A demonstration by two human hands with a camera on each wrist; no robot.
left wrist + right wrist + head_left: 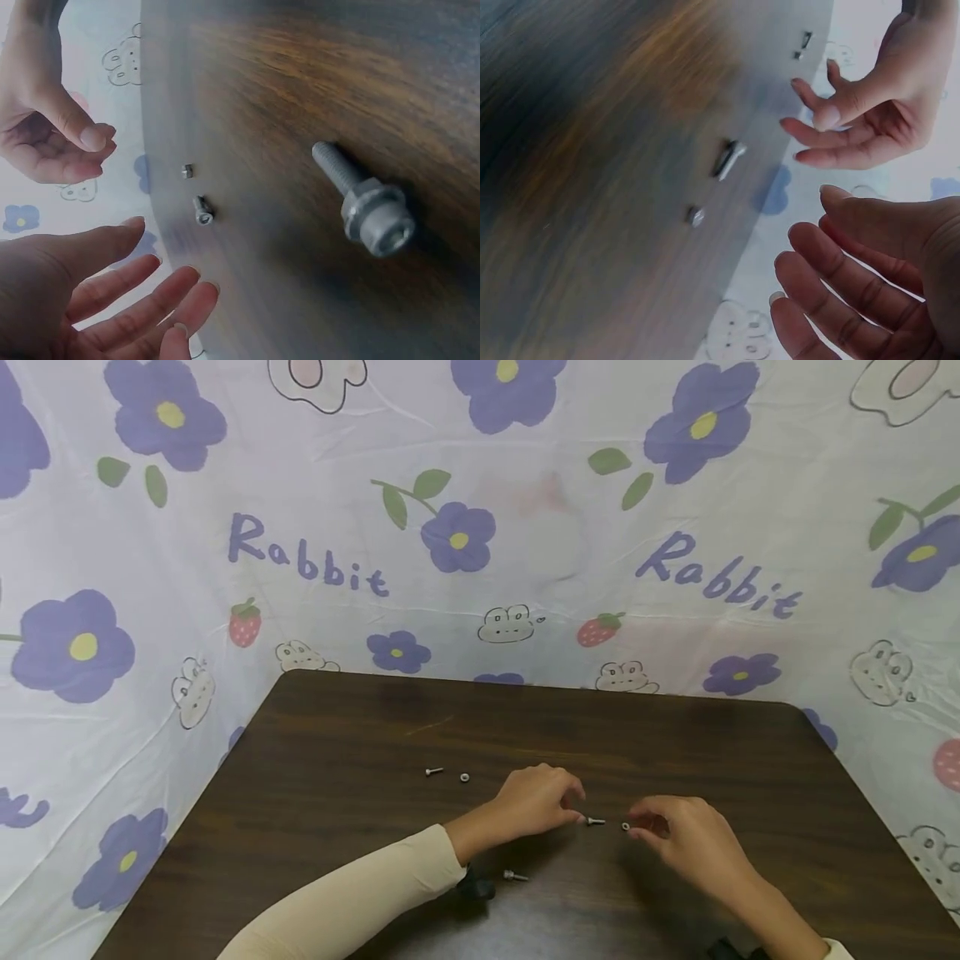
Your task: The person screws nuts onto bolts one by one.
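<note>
My left hand (pixel 536 802) hovers over the table with fingers loosely bent and holds nothing. Just off its fingertips lies a small socket-head bolt (pixel 595 822). A loose nut (pixel 626 827) sits to the right of that bolt, close to the thumb and fingertips of my right hand (pixel 693 839). The right wrist view shows a gap between the right hand (pixel 870 285) and both the bolt (pixel 730 160) and the nut (pixel 696 216). Below the left wrist lies another bolt (pixel 516 876); up close, this bolt (pixel 375 206) carries a nut against its head.
Farther back on the dark wooden table (pixel 360 727) lie a third bolt (pixel 433 771) and its neighbouring loose nut (pixel 464 777). A patterned cloth (pixel 525 552) hangs behind the table's back edge and along its sides. Black wrist gear (pixel 476 885) shows under the left sleeve.
</note>
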